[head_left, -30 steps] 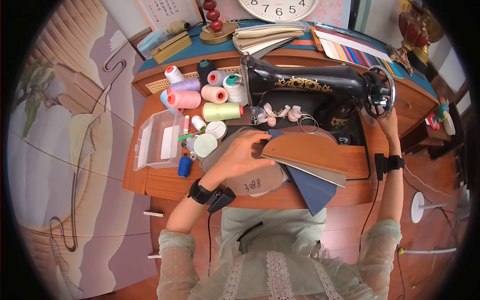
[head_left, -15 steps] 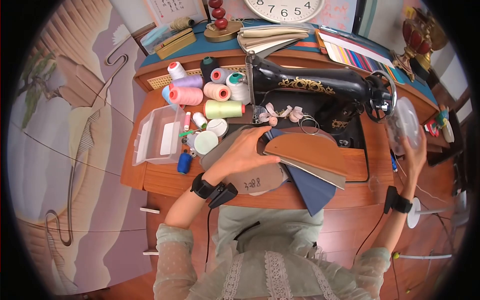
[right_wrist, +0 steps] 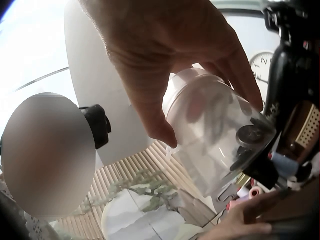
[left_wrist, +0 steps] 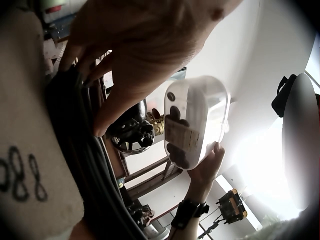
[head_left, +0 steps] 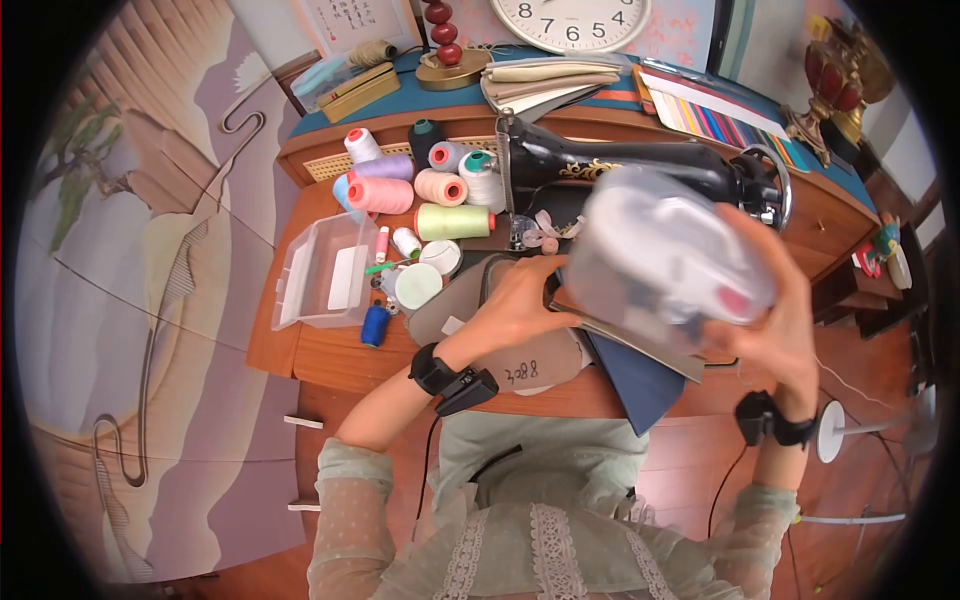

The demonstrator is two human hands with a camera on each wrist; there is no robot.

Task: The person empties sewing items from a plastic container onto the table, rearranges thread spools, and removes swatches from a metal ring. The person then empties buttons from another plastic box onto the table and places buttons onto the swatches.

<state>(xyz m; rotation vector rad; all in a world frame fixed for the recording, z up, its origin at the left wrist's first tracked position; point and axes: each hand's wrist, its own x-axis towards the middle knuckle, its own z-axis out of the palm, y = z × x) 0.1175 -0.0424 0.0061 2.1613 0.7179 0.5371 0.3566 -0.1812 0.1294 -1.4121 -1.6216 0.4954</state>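
Observation:
The right hand (head_left: 785,300) grips a clear plastic container (head_left: 665,260), held up over the leather pieces and in front of the sewing machine (head_left: 640,162). Dark round things, some like buttons, show inside the container (right_wrist: 220,135) in the right wrist view. Between thumb and fingers, the left hand (head_left: 520,312) pinches the edge of the stacked leather pieces; a dark blue piece (head_left: 640,385) sticks out below. Under the left hand lies a brown-grey piece marked 3088 (head_left: 535,360). The container hides most of the orange-brown piece.
Several thread spools (head_left: 380,195) and an open clear box (head_left: 325,270) stand on the left of the table. Round lids (head_left: 418,287) and a blue spool (head_left: 375,326) lie nearer. Behind are folded fabrics (head_left: 550,80), a clock (head_left: 575,18) and a colour card (head_left: 715,105).
The right hand has come from beyond the table's right side, bringing the container leftward over the leather pieces. The left hand keeps its hold on the stack.

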